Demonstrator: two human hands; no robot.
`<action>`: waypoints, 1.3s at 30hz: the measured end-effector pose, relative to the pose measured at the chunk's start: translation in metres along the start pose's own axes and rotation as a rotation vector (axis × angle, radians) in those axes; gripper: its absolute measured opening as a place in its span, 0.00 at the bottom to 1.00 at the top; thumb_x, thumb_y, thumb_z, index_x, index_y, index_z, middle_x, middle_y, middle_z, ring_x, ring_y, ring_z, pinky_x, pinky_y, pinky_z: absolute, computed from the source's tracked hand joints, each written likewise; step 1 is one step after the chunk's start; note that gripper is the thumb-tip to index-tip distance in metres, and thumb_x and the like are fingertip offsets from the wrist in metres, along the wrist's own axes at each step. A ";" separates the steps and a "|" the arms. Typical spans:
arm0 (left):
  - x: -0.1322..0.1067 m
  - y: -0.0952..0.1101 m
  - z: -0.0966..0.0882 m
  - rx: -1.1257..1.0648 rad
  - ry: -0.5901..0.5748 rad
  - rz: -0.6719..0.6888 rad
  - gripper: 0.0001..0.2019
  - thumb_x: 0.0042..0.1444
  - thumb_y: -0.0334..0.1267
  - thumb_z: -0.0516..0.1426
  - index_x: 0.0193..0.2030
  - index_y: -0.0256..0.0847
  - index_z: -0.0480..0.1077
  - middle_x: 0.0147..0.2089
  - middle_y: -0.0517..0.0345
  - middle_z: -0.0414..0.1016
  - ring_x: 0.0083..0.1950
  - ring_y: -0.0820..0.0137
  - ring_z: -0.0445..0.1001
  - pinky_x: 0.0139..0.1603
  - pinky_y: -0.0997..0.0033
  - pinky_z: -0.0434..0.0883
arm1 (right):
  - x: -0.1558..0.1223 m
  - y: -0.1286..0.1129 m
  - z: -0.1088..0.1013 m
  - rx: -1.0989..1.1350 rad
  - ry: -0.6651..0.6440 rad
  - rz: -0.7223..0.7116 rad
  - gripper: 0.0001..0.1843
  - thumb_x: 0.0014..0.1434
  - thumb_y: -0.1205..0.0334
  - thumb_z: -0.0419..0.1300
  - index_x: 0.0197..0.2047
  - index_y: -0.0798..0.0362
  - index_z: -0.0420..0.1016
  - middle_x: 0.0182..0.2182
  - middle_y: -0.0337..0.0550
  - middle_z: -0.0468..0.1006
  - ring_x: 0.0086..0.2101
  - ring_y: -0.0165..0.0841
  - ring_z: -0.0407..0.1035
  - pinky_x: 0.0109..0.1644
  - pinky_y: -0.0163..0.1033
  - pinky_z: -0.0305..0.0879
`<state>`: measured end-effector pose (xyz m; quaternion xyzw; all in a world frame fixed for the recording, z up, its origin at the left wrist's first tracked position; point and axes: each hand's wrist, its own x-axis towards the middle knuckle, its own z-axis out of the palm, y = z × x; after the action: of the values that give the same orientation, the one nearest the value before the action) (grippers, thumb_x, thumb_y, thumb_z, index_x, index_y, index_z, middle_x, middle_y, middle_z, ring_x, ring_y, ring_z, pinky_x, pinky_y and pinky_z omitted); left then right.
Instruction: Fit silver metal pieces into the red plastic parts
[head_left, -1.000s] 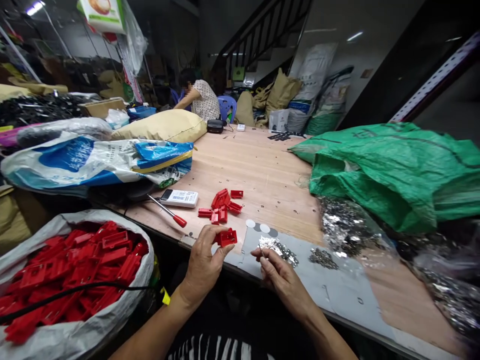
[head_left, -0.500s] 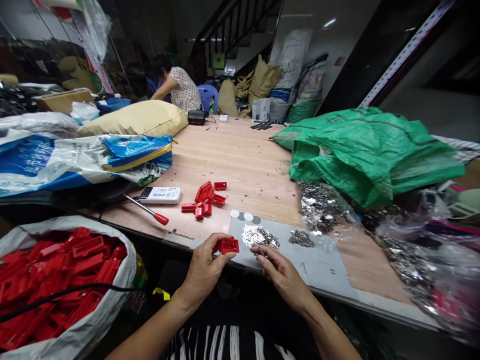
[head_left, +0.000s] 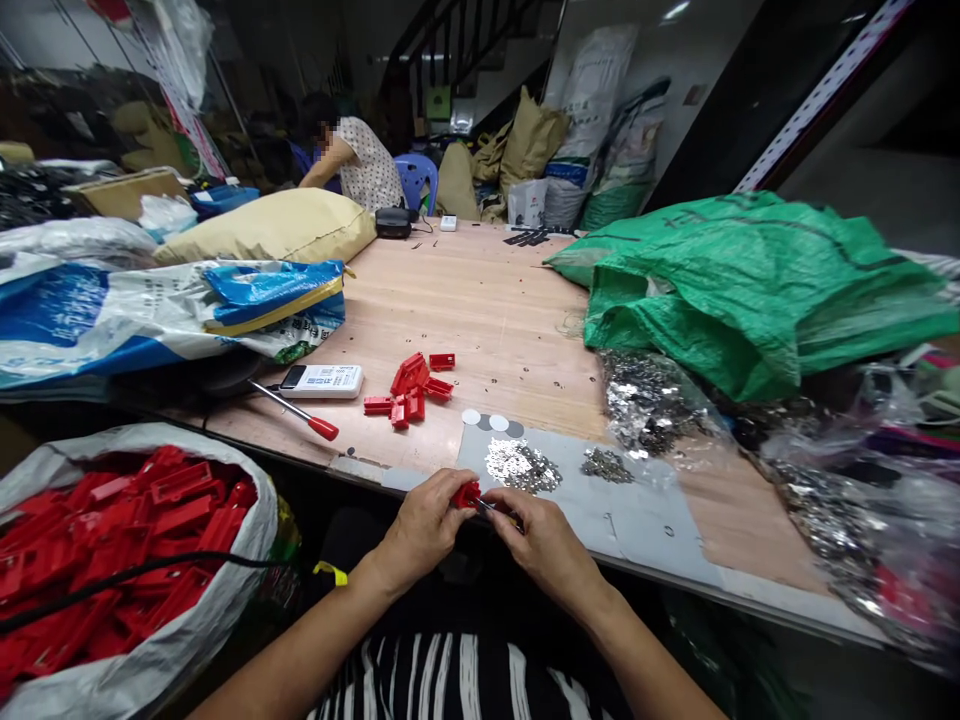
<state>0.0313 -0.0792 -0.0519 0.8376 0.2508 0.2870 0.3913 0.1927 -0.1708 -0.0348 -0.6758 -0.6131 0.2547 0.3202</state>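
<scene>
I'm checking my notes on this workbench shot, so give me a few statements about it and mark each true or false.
1. The left hand holds a small red plastic part. True.
2. The right hand rests flat on the green bag. False: it is up against the red part, with a thin metal piece at its fingertips.
3. A sack of red parts stands to the person's left. True.
4. The red-handled screwdriver lies on top of the green bag. False: it lies on the table beside the white remote.
5. Small heaps of silvery metal bits lie just beyond the hands. True.
</scene>
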 end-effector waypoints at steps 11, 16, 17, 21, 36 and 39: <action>0.004 -0.009 0.005 -0.057 -0.063 0.008 0.21 0.55 0.27 0.56 0.56 0.44 0.67 0.52 0.53 0.75 0.53 0.67 0.72 0.56 0.60 0.69 | 0.000 -0.006 0.000 -0.208 -0.048 -0.013 0.11 0.60 0.69 0.52 0.41 0.49 0.74 0.37 0.42 0.78 0.38 0.36 0.72 0.42 0.40 0.65; 0.004 -0.011 0.004 -0.025 -0.065 0.038 0.21 0.54 0.29 0.58 0.56 0.45 0.67 0.51 0.55 0.77 0.52 0.68 0.74 0.65 0.53 0.59 | -0.002 -0.006 0.000 -0.309 -0.045 -0.015 0.11 0.60 0.70 0.51 0.41 0.49 0.73 0.37 0.42 0.77 0.37 0.36 0.72 0.40 0.39 0.65; 0.005 -0.012 0.003 -0.020 -0.064 0.045 0.21 0.54 0.28 0.59 0.55 0.45 0.67 0.51 0.55 0.77 0.52 0.68 0.74 0.66 0.52 0.57 | -0.002 -0.007 0.000 -0.325 -0.044 -0.017 0.11 0.60 0.70 0.51 0.41 0.49 0.72 0.37 0.42 0.77 0.37 0.36 0.72 0.40 0.39 0.64; 0.006 -0.017 0.005 -0.016 -0.065 0.071 0.22 0.54 0.28 0.59 0.56 0.46 0.67 0.51 0.55 0.77 0.52 0.67 0.74 0.66 0.48 0.55 | -0.002 -0.008 0.002 -0.369 -0.029 -0.039 0.11 0.61 0.71 0.51 0.41 0.49 0.72 0.37 0.42 0.77 0.38 0.35 0.72 0.40 0.37 0.64; 0.006 -0.019 0.007 -0.056 0.004 0.063 0.19 0.52 0.29 0.61 0.51 0.44 0.69 0.46 0.56 0.78 0.48 0.67 0.75 0.65 0.53 0.58 | -0.009 -0.004 0.010 -0.327 0.036 -0.014 0.12 0.63 0.70 0.49 0.47 0.49 0.69 0.40 0.43 0.75 0.39 0.33 0.71 0.43 0.37 0.67; 0.002 -0.012 0.000 -0.100 0.081 -0.053 0.14 0.51 0.31 0.61 0.45 0.43 0.70 0.43 0.57 0.77 0.44 0.67 0.75 0.57 0.59 0.66 | -0.008 0.007 -0.002 -0.321 0.120 0.007 0.12 0.65 0.67 0.47 0.49 0.49 0.66 0.42 0.44 0.74 0.41 0.34 0.71 0.44 0.39 0.67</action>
<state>0.0306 -0.0714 -0.0612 0.7979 0.2737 0.3224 0.4295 0.1976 -0.1790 -0.0387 -0.7343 -0.6235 0.1136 0.2432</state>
